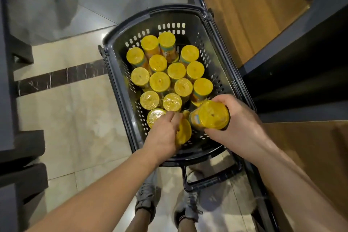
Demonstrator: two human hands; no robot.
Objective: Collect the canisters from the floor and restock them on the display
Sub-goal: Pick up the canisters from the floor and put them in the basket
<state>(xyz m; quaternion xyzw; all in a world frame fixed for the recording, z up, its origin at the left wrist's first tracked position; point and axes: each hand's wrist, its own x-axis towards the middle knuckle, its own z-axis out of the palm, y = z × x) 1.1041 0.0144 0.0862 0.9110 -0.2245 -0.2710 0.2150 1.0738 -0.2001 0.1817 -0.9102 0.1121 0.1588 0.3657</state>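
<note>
- Looking straight down: the dark plastic basket (pixel 175 8) stood on the tiled floor (pixel 75 118), close beside a wood-faced display (pixel 244 5) on the right.
- The right hand (pixel 239 118) was wrapped round the lifted canister (pixel 211 116), thumb on the near side and fingers over the far side. It was tilted, with its yellow lid facing the camera above the basket's near right corner.
- Only a strip of that canister's label showed; the print was too blurred to read.
- The left hand (pixel 162 137) was down inside the basket's near end, fingers curled over the near canister (pixel 183 131). The hand covered about half of its lid, so how firm the hold was could not be made out.
- The upright canisters (pixel 160 81) filled the rest of the basket, packed lid to lid. Their bodies were mostly hidden beneath the yellow tops.
- One more lid peeped out just behind the left fingers, partly covered.
- A basket handle (pixel 211 181) lay folded down at the near end, its far edge hidden under the rim.
- Below it were grey shoes (pixel 146 199), cut off by the forearms.
- The display's lower part sat in deep shadow and its contents could not be seen. The dark fixtures along the left edge were cropped by the frame.
</note>
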